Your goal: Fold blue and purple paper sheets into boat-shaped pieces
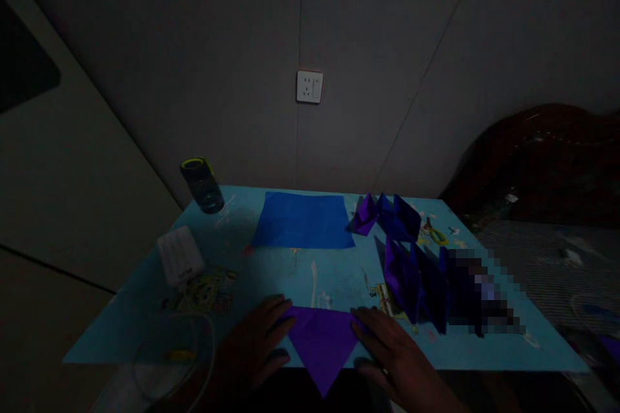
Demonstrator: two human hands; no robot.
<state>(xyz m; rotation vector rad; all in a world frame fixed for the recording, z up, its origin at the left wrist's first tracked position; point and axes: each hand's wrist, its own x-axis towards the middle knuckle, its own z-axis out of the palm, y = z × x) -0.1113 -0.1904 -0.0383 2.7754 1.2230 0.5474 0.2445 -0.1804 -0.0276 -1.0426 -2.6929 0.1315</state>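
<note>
A purple sheet of paper, folded into a triangle with its point toward me, lies at the table's front edge. My left hand has its fingertips on the upper left corner, the thumb apart below. At the upper right corner, the fingers of my right hand rest on the paper, with the thumb under its edge. Beyond my hands a flat blue sheet of paper is spread out. To the right stand folded paper pieces, among them a large purple one, a small purple one and a dark blue one.
A dark water bottle stands at the back left, with a white box nearer. A pale cable loops at the front left. Yellow-handled scissors lie at the back right. A wall socket is behind the blue table.
</note>
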